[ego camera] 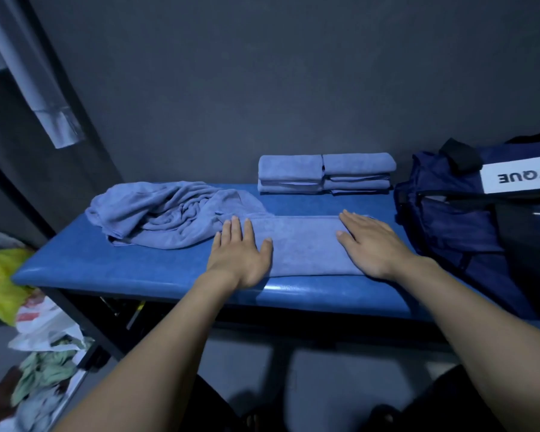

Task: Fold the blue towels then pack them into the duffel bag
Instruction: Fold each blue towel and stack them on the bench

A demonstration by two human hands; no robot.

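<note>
Head view: both flat, released hands [240, 254] [371, 241] press the folded towel [303, 244] between crumpled towels [169, 213] and duffel bag [468, 219].

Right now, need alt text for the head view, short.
Both hands, left hand and right hand, press flat on a half-folded blue towel on a blue bench. A crumpled towel lies to its left, folded towels are stacked by the wall, and a navy duffel bag sits at the right.
</note>
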